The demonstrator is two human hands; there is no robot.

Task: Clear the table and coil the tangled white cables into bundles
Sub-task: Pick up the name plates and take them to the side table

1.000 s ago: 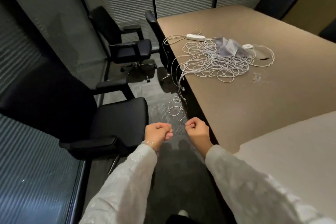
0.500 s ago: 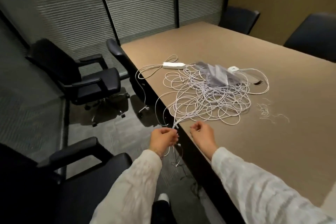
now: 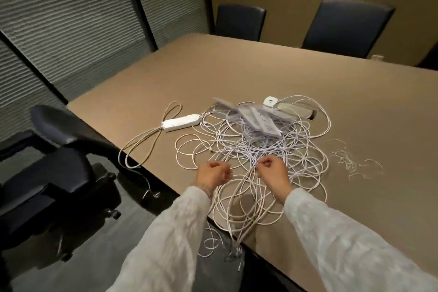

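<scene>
A big tangle of white cables (image 3: pixel 241 149) lies on the tan table (image 3: pixel 237 73), close to its near edge. Several strands hang over that edge, with their plugs (image 3: pixel 237 252) dangling toward the floor. My right hand (image 3: pixel 272 173) pinches a few strands at the near side of the tangle. My left hand (image 3: pixel 213 175) hovers with curled fingers beside the loops at the table edge; blur hides whether it holds a strand. A white power strip (image 3: pixel 181 122) lies left of the tangle. Clear plastic bags (image 3: pixel 258 121) lie on top of it.
A white adapter (image 3: pixel 270 101) sits by a table cut-out (image 3: pixel 310 114). Short loose wire ties (image 3: pixel 350 161) are scattered to the right. A black office chair (image 3: pixel 59 161) stands close at the left. Two dark chairs (image 3: pixel 239 21) (image 3: pixel 346 26) stand at the far side.
I have stepped up to the table. Both hands rose from below the edge to the near side of the tangle, and more cable loops now lie on the tabletop.
</scene>
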